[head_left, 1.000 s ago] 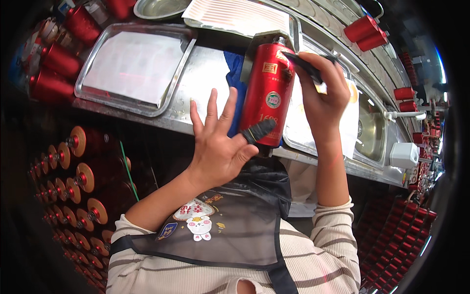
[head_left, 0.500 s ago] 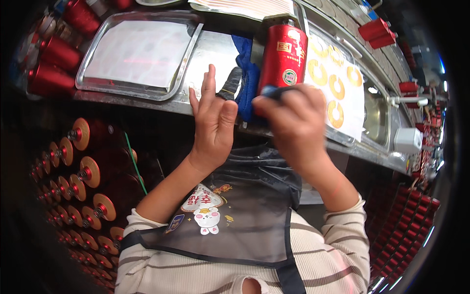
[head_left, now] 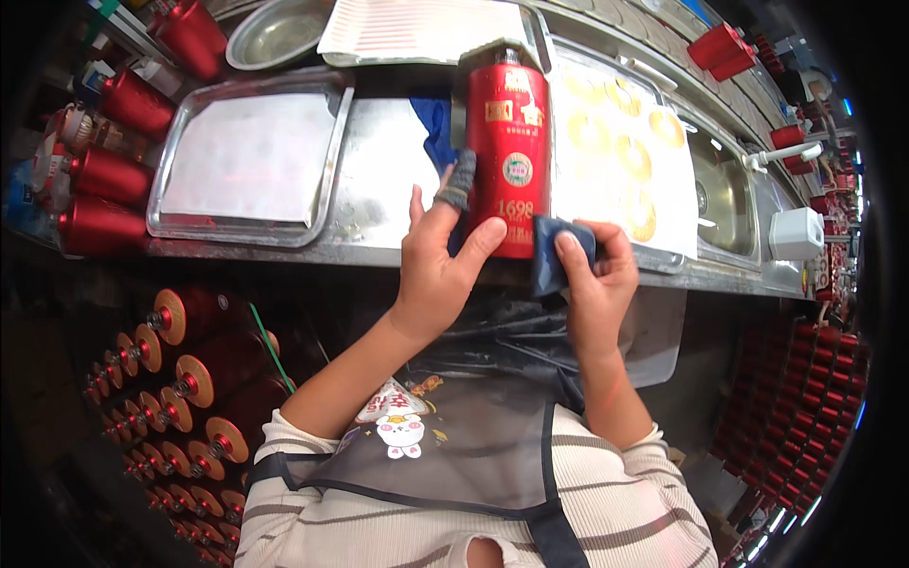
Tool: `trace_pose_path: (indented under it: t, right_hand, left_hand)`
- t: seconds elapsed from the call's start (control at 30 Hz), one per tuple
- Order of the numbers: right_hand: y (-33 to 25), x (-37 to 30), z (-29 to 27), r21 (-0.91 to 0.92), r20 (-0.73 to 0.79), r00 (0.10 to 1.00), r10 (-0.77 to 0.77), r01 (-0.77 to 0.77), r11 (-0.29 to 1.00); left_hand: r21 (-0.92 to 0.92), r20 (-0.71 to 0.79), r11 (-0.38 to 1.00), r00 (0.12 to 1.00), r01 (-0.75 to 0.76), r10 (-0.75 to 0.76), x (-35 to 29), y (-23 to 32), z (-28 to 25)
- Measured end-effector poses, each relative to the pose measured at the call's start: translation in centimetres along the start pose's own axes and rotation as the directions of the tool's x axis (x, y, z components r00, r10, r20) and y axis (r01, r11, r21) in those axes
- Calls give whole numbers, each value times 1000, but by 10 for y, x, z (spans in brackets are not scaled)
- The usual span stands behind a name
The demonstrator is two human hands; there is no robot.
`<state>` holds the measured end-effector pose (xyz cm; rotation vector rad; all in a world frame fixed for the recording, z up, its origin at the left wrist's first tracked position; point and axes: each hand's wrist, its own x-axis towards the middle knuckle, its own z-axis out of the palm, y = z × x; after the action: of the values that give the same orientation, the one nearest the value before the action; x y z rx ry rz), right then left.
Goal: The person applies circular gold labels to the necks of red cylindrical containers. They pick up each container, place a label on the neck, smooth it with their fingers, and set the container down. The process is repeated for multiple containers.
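Observation:
A red bottle (head_left: 512, 156) with gold lettering and a round pale sticker lies on the steel worktop, its base end toward me. My left hand (head_left: 431, 270) is at its lower left, fingers stretched and apart. The thumb touches the bottle's face, and a finger wrapped in a dark grey cover points along its left side. In my right hand (head_left: 601, 289), thumb and fingers pinch a folded dark blue cloth (head_left: 549, 265) against the bottle's lower right corner. Another blue cloth (head_left: 436, 128) shows left of the bottle, partly hidden.
A metal tray (head_left: 329, 180) with white paper is at left. Gold ring-shaped pieces lie on a white sheet (head_left: 677, 204) at right, beside a sink (head_left: 724, 213). Behind are a striped sheet (head_left: 417, 28) and a metal bowl (head_left: 275, 36). Red bottles (head_left: 118, 175) crowd both sides.
My right hand has moved down with the cloth, from the bottle's side to its lower right corner. My left thumb now touches the bottle. The view has shifted slightly.

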<state>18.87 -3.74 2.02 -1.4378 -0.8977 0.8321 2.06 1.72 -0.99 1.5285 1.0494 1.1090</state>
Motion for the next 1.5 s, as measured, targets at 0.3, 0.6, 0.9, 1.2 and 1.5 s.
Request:
trace_pose_path:
  t: [0.3,0.6,0.9,1.2,1.5]
  right_hand:
    - [-19,50,12,-43,139,980,-140,147,988]
    - [4,89,-11,-155,127,982,-142,161,975]
    - [13,118,-35,133,130,986,101,-118,984]
    - [12,148,-42,63,173,977,126,-139,988]
    - [-32,215,4,136,340,940,16,-66,989]
  left_hand:
    - [-1,-89,1000,996,29,-29,16,7,-18]
    - [426,-448,903,881,61,153,219,-35,-138]
    - [714,-416,598,908,363,-54,365,-85,-164]
    - [834,-140,536,990,133,-27,378,-78,-164]
    - [894,289,174,829,-412,478,377,-78,-162]
